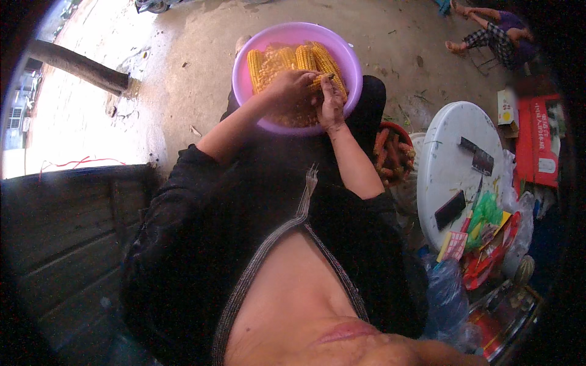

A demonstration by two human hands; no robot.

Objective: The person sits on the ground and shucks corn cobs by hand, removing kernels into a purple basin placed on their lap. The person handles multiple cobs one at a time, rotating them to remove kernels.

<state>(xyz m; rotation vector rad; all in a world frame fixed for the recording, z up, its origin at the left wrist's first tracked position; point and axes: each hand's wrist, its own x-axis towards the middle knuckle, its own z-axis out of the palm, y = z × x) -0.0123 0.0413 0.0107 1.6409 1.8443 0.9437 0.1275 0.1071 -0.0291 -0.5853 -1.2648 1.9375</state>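
Note:
A purple plastic basin [355, 98] rests on my lap. Inside it are loose yellow corn kernels [270, 68] and several whole ears of corn [327, 59]. Over the basin, my right hand [332, 103] grips an ear of corn [320, 82], its thumb up along the end of the ear. My left hand [293, 87] is closed over the same ear from the other side, and its fingers hide part of it. Kernels also show below my hands, near the basin's close rim.
Beside my right leg, a red container [394, 126] holds stripped cobs [393, 153]. A round white table [439, 160] bears a cleaver [481, 160], a dark phone-like slab [450, 210] and plastic bags [485, 215]. A wooden post [82, 68] stands left; a seated person [499, 41] is far right.

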